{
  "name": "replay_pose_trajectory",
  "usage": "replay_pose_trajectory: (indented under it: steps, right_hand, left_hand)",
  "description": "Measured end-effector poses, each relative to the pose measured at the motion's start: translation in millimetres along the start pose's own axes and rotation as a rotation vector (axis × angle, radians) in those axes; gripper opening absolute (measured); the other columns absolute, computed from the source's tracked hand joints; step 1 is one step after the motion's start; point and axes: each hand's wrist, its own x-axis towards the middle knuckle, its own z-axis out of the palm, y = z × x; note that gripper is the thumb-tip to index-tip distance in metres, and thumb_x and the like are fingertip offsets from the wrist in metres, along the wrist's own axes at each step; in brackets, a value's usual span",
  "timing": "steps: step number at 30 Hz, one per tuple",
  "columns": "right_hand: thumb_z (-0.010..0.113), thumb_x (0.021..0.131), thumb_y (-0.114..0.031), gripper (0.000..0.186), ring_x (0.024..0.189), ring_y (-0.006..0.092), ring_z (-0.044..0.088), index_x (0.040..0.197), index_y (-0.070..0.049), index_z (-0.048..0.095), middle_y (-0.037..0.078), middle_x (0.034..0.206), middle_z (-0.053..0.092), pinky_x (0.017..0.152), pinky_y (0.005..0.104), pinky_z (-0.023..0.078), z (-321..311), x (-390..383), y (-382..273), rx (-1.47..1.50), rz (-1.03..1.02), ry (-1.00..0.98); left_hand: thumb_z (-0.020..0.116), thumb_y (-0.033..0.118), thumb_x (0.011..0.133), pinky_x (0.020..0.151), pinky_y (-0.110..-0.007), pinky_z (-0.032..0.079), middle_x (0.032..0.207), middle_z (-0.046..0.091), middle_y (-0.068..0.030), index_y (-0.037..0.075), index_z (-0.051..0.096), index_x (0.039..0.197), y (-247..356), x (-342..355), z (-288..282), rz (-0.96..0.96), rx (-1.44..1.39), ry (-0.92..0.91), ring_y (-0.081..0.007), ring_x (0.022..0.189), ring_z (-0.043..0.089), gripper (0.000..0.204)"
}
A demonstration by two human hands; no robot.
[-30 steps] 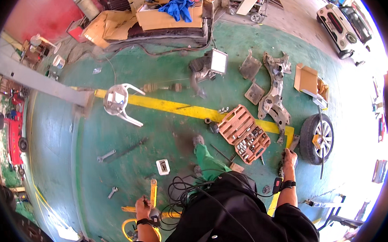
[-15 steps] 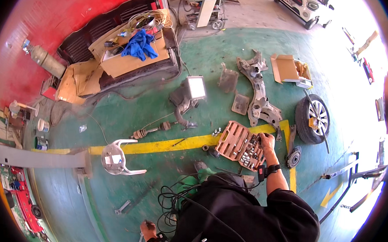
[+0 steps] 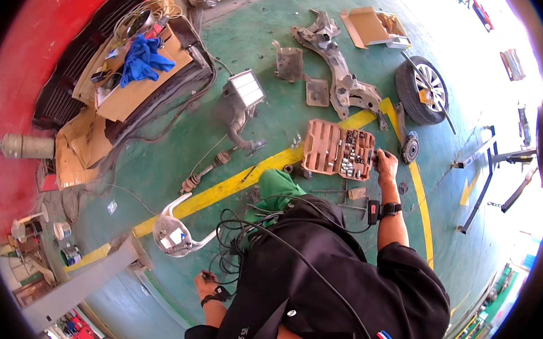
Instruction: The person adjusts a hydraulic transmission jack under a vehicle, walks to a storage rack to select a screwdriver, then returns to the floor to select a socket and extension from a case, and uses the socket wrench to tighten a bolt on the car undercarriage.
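The open socket case (image 3: 320,158), brownish-orange, lies on the floor ahead of me; its right half holds rows of metal sockets (image 3: 352,162). At its right edge is my right hand (image 3: 387,164), its fingers curled around something dark that I cannot make out. A band with a small device circles that wrist. My left hand (image 3: 205,286) hangs low at the left, beside loops of black cable (image 3: 229,248). Its fingers are bent round a dark thing, too small to name. Long thin metal tools (image 3: 346,203) and a small block (image 3: 357,193) lie just below the case.
A metal subframe (image 3: 340,74) and a wheel (image 3: 424,91) lie beyond the case. Nearer left are a drive shaft (image 3: 207,170), a work lamp (image 3: 246,90) and a white stool (image 3: 175,234). A brake disc (image 3: 410,147) sits to the right. A cardboard box (image 3: 150,84) rests on a bench.
The whole view has turned and shifted. My right hand has moved from over the sockets to just outside the case's right edge. My left hand appears higher in the picture.
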Motion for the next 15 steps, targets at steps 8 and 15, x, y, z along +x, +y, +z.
replay_pose_trajectory:
  steps: [8, 15]
  right_hand:
    - [0.06, 0.083, -0.02, 0.02, 0.045, 0.0086, 0.049, 0.087, -0.001, 0.065, 0.004, 0.064, 0.06, 0.039, 0.0199, 0.036, -16.4, 23.7, 0.3, 0.103, 0.178, 0.232]
    - [0.058, 0.086, -0.022, 0.023, 0.047, 0.0098, 0.053, 0.088, 0.0, 0.066, 0.005, 0.067, 0.062, 0.041, 0.022, 0.04, 47.3, 166.2, -6.8, 0.08, 0.245, 0.259]
  left_hand:
    - [0.045, 0.013, 0.078, 0.053, -0.028, 0.039, 0.068, 0.052, -0.0043, 0.007, 0.051, 0.078, 117.8, 42.7, 147.5, 0.058, -0.07, -0.023, -0.0174, 0.06, 0.05, 0.008]
    - [0.043, 0.009, 0.08, 0.058, -0.027, 0.039, 0.076, 0.051, -0.006, 0.003, 0.058, 0.096, 161.0, 44.7, 318.5, 0.172, -0.058, -0.087, -0.0172, 0.064, 0.048, 0.022]
